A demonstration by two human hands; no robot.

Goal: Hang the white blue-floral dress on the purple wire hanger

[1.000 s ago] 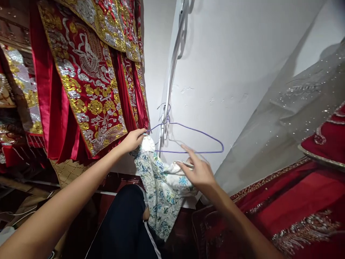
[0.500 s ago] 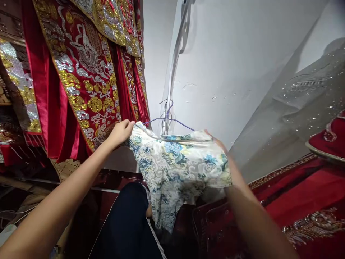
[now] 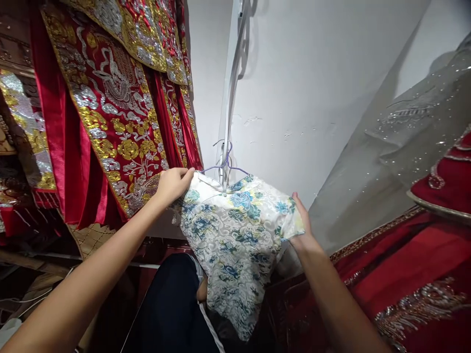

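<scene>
A white garment with a blue and green flower print (image 3: 235, 235) hangs on a purple wire hanger (image 3: 225, 164), whose hook is on a white rail against the wall. My left hand (image 3: 172, 184) pinches the garment's left shoulder at the hanger's end. My right hand (image 3: 302, 228) holds the right shoulder edge from behind, its fingers partly hidden by the cloth. Only the hanger's hook and upper arms show above the collar.
Red robes with gold and silver embroidery (image 3: 117, 113) hang close at the left. A silvery sequinned cloth (image 3: 397, 147) and a red beaded gown (image 3: 415, 264) fill the right. A white wall (image 3: 301, 88) lies behind. My dark trouser leg (image 3: 172, 309) is below.
The garment went from hanging off the hanger's left end to being spread over both arms of it. My right hand pulled the cloth across to the right and now holds that side.
</scene>
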